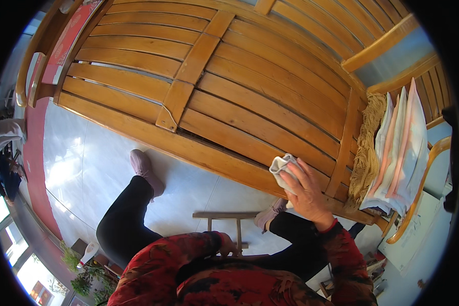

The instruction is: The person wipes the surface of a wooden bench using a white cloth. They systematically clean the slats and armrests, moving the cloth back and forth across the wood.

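My right hand (pixel 304 193) grips a bunched pale grey-white cloth (pixel 285 168) against the front rail of a slatted wooden bench seat (pixel 260 99). The bench is varnished yellow-brown, and its slats run lengthwise on both sides of a wide crosspiece (pixel 187 69). A thin pale cord (pixel 170 113) lies over the slats near that crosspiece. My left hand (pixel 227 244) is low by my lap, next to the frame of a small wooden stool (pixel 225 216). Its fingers are partly hidden, so whether it holds anything is unclear.
At the bench's right end stand pale pink-and-white cushions or folded cloths (pixel 397 153) beside a tan fringed throw (pixel 367 149). Curved wooden armrests (pixel 424 191) edge that side. Potted plants (pixel 86 281) and a white bottle-like object (pixel 88 253) sit at lower left, on the grey floor (pixel 72 153).
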Demonstrator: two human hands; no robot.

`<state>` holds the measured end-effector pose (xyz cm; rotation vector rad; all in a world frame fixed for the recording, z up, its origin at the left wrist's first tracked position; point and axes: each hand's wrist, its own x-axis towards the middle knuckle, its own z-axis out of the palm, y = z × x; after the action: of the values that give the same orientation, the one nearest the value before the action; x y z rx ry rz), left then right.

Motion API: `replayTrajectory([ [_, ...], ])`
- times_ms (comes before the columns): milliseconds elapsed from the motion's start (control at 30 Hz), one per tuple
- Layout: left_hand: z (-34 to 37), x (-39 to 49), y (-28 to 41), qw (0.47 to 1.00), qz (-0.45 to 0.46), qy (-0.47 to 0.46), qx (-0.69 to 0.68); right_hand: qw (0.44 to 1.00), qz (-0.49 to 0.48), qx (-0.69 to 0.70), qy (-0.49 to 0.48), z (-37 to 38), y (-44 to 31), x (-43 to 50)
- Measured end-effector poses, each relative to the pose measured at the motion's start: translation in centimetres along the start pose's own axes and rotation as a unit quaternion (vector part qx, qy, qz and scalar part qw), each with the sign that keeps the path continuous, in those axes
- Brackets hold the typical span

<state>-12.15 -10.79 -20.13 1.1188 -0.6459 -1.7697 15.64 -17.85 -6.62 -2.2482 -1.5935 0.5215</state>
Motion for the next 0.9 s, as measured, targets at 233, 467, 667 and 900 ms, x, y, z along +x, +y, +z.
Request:
replayTrajectory([
  [233,2.1,3.3,-0.5,0.999,0.039,0.006,-0.03,1.0,-0.01,-0.002,0.002,-2.7,4.0,-5.6],
  [467,4.1,-0.9,1.5,0.971,-0.03,0.223,-0.079,0.981,-0.164,-0.104,-0.006,1.0,0.5,-3.4],
  [667,5.5,-14.8,3.5,0.712,0.001,0.702,-0.007,0.957,-0.248,-0.143,0.037,3.8,-3.7,1.9],
  [900,15.6,-28.1,1.8,0.278,0.385,0.85,-0.227,0.922,-0.339,-0.175,0.064,7.8,-11.2,11.7],
])
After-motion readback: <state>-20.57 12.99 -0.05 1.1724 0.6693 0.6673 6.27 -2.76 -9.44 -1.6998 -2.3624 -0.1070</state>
